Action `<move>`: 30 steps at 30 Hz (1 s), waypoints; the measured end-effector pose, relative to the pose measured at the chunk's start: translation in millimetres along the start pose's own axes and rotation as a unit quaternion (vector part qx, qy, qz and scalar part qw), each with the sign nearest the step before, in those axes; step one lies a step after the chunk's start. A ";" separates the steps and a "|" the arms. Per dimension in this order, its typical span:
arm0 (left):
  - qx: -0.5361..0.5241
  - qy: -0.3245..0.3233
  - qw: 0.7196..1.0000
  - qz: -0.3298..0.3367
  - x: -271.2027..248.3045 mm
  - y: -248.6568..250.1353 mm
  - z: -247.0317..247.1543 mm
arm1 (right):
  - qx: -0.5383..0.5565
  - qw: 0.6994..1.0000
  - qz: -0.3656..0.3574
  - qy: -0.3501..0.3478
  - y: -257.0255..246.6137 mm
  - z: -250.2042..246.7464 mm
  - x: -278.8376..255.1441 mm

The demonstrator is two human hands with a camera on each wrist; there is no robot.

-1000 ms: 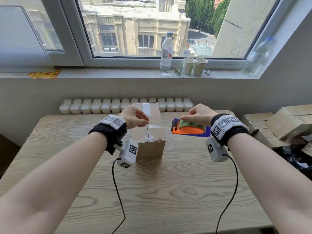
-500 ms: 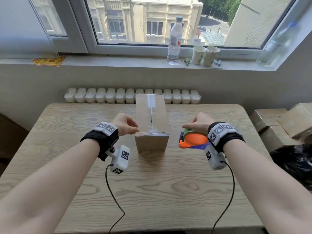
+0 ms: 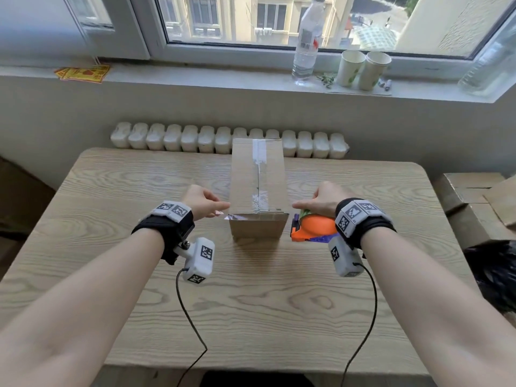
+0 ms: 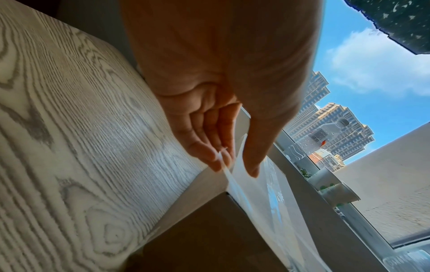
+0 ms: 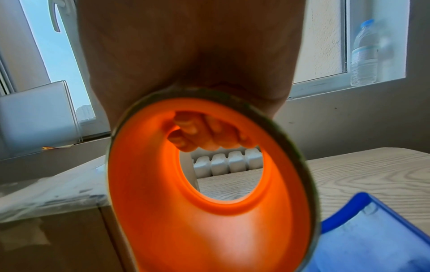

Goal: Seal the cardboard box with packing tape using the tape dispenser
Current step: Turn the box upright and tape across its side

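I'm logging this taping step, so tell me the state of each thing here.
box: flaps closed, tape along the top seam
tape: stretched across the box's near edge
left hand: pinches the tape end
right hand: grips the dispenser
dispenser: held at the box's right side

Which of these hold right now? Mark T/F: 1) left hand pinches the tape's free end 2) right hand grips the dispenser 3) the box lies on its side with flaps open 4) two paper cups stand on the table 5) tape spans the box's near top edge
1. True. The left hand pinches the clear tape at its end.
2. True. The right hand holds the tape dispenser.
3. False. The cardboard box sits closed, with a taped seam along its top.
4. False. The paper cups stand on the windowsill, not the table.
5. True.
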State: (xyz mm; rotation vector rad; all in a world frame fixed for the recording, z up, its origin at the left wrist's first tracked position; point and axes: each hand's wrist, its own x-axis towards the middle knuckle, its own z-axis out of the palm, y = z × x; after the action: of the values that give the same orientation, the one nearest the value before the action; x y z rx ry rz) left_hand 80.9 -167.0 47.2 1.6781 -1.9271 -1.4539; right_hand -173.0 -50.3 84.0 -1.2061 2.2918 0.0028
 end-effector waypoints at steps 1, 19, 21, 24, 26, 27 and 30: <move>0.005 0.002 1.000 0.002 0.5 -0.2 -0.2 | 0.001 1.000 0.001 -0.001 0.6 1.0 0.7; 0.087 0.027 0.996 -0.010 9.3 -1.5 7.4 | 0.046 0.998 0.003 0.030 3.2 27.6 20.3; 0.107 0.032 0.994 -0.013 9.2 -0.7 8.2 | 0.050 0.998 0.005 0.034 1.8 27.9 19.9; 0.135 0.045 0.990 -0.003 7.9 1.5 9.0 | 0.063 0.997 0.008 0.036 1.2 27.4 16.2; 0.180 0.053 0.982 0.011 5.2 5.2 9.4 | 0.075 0.997 0.015 0.031 1.6 26.5 13.4; 0.200 0.062 0.978 0.016 4.5 7.1 9.7 | 0.084 0.996 0.020 0.027 1.7 25.8 12.3; 0.238 0.106 0.965 0.017 2.6 10.3 12.4 | 0.117 0.993 0.031 0.018 1.4 23.8 8.4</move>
State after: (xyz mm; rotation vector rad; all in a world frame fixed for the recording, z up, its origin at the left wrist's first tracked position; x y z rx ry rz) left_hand 64.9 -164.0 47.7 1.8792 -2.2852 -0.7920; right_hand -166.9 -50.0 59.5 -1.0224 2.2852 -0.2592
